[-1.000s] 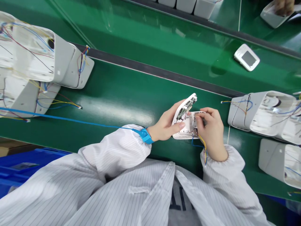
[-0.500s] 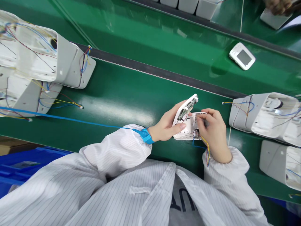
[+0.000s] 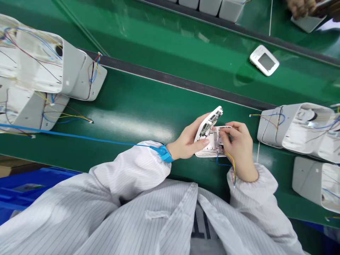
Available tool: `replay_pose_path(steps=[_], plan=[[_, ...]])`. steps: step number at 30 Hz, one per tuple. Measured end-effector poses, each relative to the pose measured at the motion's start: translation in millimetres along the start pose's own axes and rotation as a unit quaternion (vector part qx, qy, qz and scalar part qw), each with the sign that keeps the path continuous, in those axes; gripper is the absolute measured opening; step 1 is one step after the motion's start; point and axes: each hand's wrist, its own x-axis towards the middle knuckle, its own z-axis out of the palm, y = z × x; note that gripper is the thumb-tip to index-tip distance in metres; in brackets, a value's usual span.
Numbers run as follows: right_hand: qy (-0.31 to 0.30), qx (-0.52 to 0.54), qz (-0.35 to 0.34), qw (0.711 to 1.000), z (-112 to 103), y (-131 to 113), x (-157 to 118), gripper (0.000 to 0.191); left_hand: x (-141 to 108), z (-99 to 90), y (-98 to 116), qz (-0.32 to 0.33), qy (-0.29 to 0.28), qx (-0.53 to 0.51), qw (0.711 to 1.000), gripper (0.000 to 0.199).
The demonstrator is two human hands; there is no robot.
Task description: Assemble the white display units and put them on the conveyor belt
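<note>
My left hand (image 3: 190,140), with a blue wrist strap (image 3: 164,153), grips a white cover (image 3: 209,123) with a circuit board on its inner side, tilted up. Its thumb also rests at the edge of an open white housing (image 3: 212,143) just below. Over the housing's right side, my right hand (image 3: 237,143) has its thumb and fingers pinched together; what lies between the fingertips is too small to make out. Thin blue, yellow and red wires (image 3: 233,165) hang from the housing under my right hand, ending near the sleeve.
Grey-white casings with loose wires stand at the left (image 3: 50,63) and right (image 3: 297,127). A white device with a screen (image 3: 265,60) lies on the far green strip. More grey casings (image 3: 231,10) and another person's hand (image 3: 301,7) are at the top. Blue crates (image 3: 34,186) sit lower left.
The white device with a screen has shifted left along the far strip. The other person's hand has moved slightly left. Both of my hands keep nearly the same pose.
</note>
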Motion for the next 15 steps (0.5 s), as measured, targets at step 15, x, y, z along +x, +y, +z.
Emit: replay_pose_path(steps=[15], plan=[[-0.053,-0.023,-0.062,0.996,-22.0,-2.7,-4.1,0.018,-3.0,-3.4,3.7,-0.067,0.001,-0.068,0.995,0.071]])
